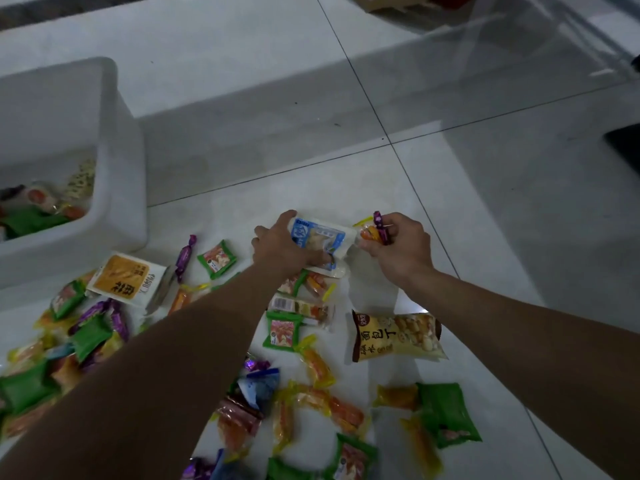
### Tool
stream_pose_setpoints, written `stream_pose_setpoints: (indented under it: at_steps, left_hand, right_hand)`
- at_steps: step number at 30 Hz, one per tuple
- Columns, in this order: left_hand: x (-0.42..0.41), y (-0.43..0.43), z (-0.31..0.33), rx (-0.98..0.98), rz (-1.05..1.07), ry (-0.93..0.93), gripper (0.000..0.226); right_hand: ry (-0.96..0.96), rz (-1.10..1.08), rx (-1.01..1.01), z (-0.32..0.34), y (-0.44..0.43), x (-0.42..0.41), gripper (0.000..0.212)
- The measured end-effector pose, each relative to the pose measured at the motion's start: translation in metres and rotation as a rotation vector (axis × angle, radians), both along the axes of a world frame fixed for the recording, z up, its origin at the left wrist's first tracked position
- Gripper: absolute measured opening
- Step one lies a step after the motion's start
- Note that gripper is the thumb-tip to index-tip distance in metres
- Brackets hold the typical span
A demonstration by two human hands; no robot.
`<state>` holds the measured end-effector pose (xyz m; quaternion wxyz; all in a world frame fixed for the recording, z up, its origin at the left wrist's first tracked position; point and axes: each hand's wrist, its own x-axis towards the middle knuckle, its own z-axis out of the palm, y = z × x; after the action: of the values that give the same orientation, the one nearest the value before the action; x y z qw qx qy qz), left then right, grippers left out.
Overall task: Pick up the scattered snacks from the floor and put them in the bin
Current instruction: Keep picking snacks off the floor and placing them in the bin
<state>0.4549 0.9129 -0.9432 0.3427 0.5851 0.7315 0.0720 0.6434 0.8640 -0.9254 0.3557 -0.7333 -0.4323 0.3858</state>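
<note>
My left hand [282,249] grips a blue-and-white snack pouch [320,242], lifted just above the floor. To its right, my right hand [398,251] is closed on small wrapped candies [375,230], one purple and one orange-yellow. A white plastic bin [117,188] stands at the left, holding several snacks in its bottom. Many packets lie scattered on the white tile floor: a tan bread-snack bag [394,337], a yellow-and-white pouch [126,277], green packets [217,259], a purple candy [184,255] and orange-yellow wrapped pieces [317,367].
The snacks spread from the bin's front across the lower left and centre. A green packet [446,414] lies at the lower right. A cardboard box [391,3] sits at the top edge. A dark object [625,147] pokes in at the right edge.
</note>
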Motion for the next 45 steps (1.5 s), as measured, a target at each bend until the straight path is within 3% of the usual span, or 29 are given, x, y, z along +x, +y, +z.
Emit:
stream_pose_setpoints:
  at_steps: [2, 5, 10, 16, 22, 27, 32, 39, 43, 45]
  left_hand:
    - [-0.003, 0.001, -0.002, 0.043, 0.014, -0.150, 0.105]
    - [-0.006, -0.002, 0.001, 0.113, 0.055, -0.344, 0.078]
    - [-0.012, -0.008, 0.010, 0.185, 0.052, -0.447, 0.049]
    - [-0.022, -0.011, 0.040, 0.197, 0.135, -0.524, 0.042]
    - [-0.080, -0.002, 0.122, 0.350, 0.237, -0.639, 0.047]
    - [-0.171, -0.001, 0.196, 0.473, 0.390, -0.657, 0.046]
    - [-0.262, 0.000, 0.218, 0.596, 0.496, -0.599, 0.044]
    - [-0.363, 0.007, 0.184, 0.583, 0.694, -0.511, 0.041]
    - [-0.393, 0.026, 0.155, 0.527, 0.665, -0.420, 0.039]
    - [-0.401, 0.037, 0.139, 0.470, 0.536, -0.290, 0.038]
  right_hand:
    - [-0.012, 0.013, -0.005, 0.002, 0.000, -0.002, 0.027]
    - [-0.016, 0.030, -0.012, 0.010, 0.001, -0.006, 0.027]
    - [0.002, 0.046, 0.011, 0.027, -0.001, -0.020, 0.027]
    - [-0.005, 0.063, 0.060, 0.056, -0.004, -0.035, 0.025]
    - [-0.005, 0.114, 0.143, 0.121, 0.014, -0.077, 0.028]
    - [0.025, 0.218, 0.210, 0.176, 0.038, -0.150, 0.026]
    - [0.045, 0.342, 0.210, 0.188, 0.057, -0.240, 0.022]
    - [0.079, 0.382, 0.163, 0.174, 0.074, -0.328, 0.028]
    - [0.072, 0.389, 0.125, 0.164, 0.092, -0.358, 0.029]
    - [0.069, 0.382, 0.117, 0.162, 0.100, -0.368, 0.027]
